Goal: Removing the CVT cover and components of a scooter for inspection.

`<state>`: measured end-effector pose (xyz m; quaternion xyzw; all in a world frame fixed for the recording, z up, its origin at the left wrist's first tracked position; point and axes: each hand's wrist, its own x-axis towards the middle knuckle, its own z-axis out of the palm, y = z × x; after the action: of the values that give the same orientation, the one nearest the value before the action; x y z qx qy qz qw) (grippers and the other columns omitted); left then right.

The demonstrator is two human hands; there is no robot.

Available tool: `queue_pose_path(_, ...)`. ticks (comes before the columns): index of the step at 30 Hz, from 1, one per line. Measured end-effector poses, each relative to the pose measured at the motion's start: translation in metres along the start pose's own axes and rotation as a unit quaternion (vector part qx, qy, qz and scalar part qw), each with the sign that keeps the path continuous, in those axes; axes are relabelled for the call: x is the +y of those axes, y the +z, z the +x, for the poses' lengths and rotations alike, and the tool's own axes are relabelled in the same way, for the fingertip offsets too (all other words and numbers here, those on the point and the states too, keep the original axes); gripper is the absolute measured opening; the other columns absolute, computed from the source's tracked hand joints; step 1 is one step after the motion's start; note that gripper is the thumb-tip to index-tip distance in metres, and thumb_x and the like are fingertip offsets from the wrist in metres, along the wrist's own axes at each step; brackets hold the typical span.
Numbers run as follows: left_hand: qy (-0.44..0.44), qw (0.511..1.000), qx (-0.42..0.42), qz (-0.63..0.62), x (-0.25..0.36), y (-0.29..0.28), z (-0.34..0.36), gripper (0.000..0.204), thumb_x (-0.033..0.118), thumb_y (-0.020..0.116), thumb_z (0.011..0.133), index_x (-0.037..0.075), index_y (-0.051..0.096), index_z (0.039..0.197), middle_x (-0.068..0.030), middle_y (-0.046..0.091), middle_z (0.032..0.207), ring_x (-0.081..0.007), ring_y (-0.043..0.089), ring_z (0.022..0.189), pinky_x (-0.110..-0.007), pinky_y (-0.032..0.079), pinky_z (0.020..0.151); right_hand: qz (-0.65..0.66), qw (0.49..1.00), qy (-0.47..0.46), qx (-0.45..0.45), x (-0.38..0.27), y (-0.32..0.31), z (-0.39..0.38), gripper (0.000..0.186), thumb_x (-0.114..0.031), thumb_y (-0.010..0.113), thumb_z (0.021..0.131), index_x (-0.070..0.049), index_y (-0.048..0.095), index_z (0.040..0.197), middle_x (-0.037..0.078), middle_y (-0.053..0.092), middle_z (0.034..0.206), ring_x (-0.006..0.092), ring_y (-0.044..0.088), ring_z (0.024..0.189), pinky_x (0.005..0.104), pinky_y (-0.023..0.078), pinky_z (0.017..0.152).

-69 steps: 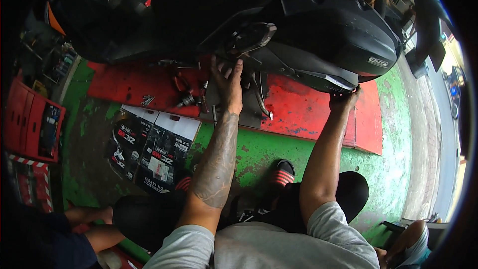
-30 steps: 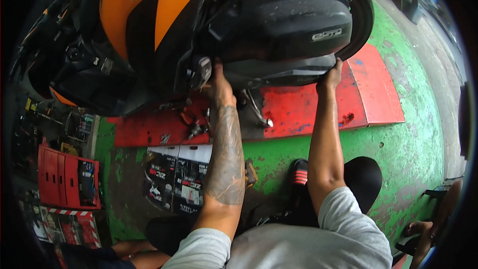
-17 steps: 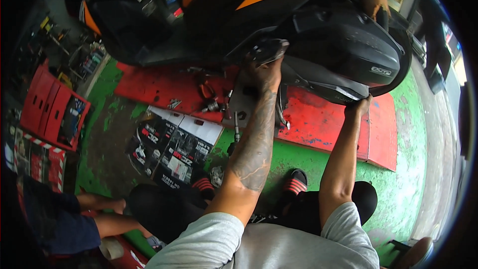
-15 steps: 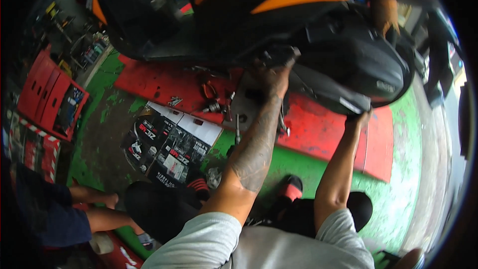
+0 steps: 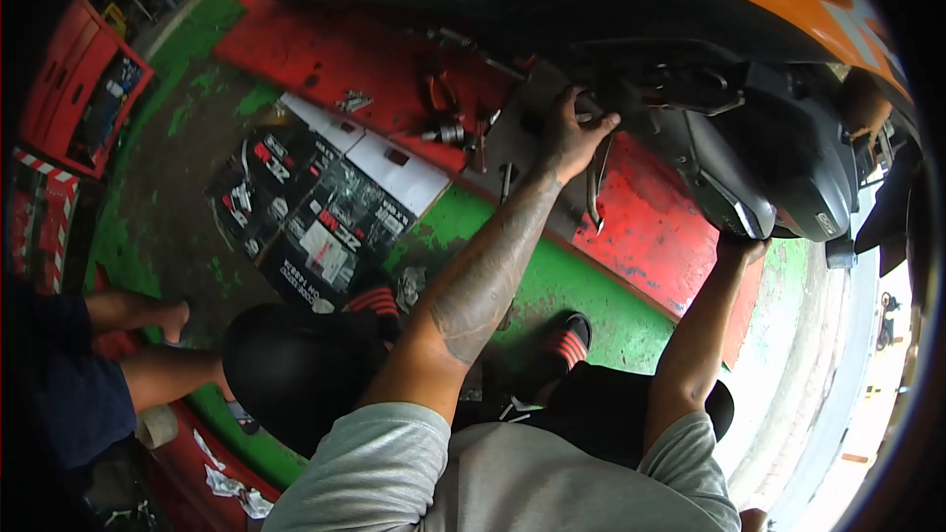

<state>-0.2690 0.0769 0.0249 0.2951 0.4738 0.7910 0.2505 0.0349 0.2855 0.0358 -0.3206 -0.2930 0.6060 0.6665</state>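
Observation:
The black and orange scooter stands side-on along the top and right. My left hand has thumb and fingers curled around a dark part on its underside, just below and left of a folded foot peg. My right hand is cupped under the lower edge of the grey-black engine casing, its fingertips hidden. A metal stand leg hangs below my left hand. Red-handled pliers and loose metal tools lie on the red platform.
Flattened cardboard lies on the green floor. A red tool cabinet and striped rack stand at left. A co-worker's bare legs are at lower left. Another hand shows behind the casing.
The view has swung, so scooter and platform sit further right and more slanted. My left hand has shifted slightly down from the foot peg; my right hand stays under the casing.

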Motion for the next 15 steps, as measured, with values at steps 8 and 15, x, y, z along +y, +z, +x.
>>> queue_pose_path(8,0.327,0.754,0.048,0.567,-0.021,-0.041,0.015,0.032,0.023,0.068,0.079,0.01,0.064,0.108,-0.0096,0.055,0.122,-0.0283,0.048,0.122,-0.051,0.039,0.102,-0.048,0.998,0.032,-0.014,-0.007,-0.016,0.011,0.057,-0.042,0.029,0.094,-0.007,0.054,0.132,0.014,0.054,0.135,0.0344,0.049,0.126,0.0513,0.04,0.106)
queue_pose_path(15,0.381,0.688,-0.066,0.614,-0.072,-0.075,0.054,0.02,0.027,0.057,0.086,0.023,0.067,0.103,0.0037,0.052,0.129,-0.0222,0.045,0.127,-0.046,0.038,0.104,-0.063,0.998,0.029,-0.006,-0.003,-0.016,0.008,0.055,-0.041,0.032,0.095,-0.006,0.052,0.133,0.013,0.053,0.137,0.0322,0.047,0.128,0.0507,0.038,0.108)
